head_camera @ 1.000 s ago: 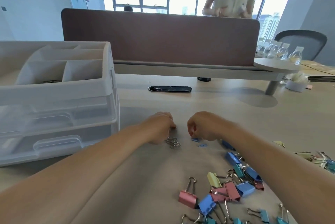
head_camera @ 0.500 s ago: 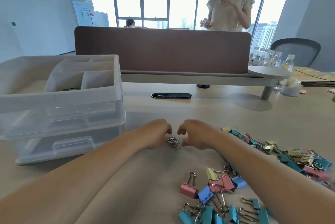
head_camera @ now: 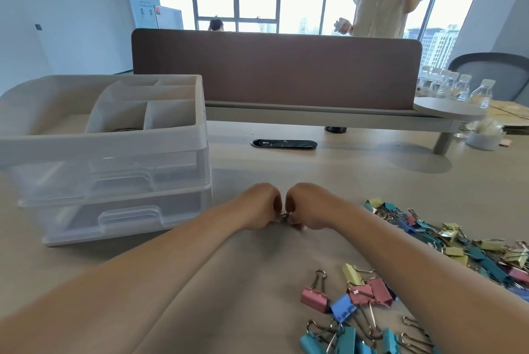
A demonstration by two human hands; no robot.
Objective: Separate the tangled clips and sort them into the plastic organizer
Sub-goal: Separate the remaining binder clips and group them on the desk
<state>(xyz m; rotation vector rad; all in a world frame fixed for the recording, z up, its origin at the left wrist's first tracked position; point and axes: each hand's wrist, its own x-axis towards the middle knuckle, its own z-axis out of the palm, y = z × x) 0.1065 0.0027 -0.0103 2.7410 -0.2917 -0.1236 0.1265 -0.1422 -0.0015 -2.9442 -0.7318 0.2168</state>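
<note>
My left hand (head_camera: 257, 206) and my right hand (head_camera: 309, 206) meet at the table's middle, fingers curled, pinching a small tangle of silver paper clips (head_camera: 284, 214) between them; most of the tangle is hidden by my fingers. The clear plastic organizer (head_camera: 108, 141) stands to the left, with open top compartments and two drawers below. Coloured binder clips lie in a heap (head_camera: 357, 299) near my right forearm, and a second heap (head_camera: 458, 242) spreads further right.
A brown desk divider (head_camera: 274, 70) on a raised shelf crosses the back. A black cable grommet (head_camera: 283, 144) sits in the tabletop. Water bottles (head_camera: 458, 90) and a white cup (head_camera: 483, 138) are at the far right. A person stands behind the divider.
My hands have closed together around the silver clips, which lay on the table between them before. The camera has tilted up and moved, so the organizer appears closer to centre.
</note>
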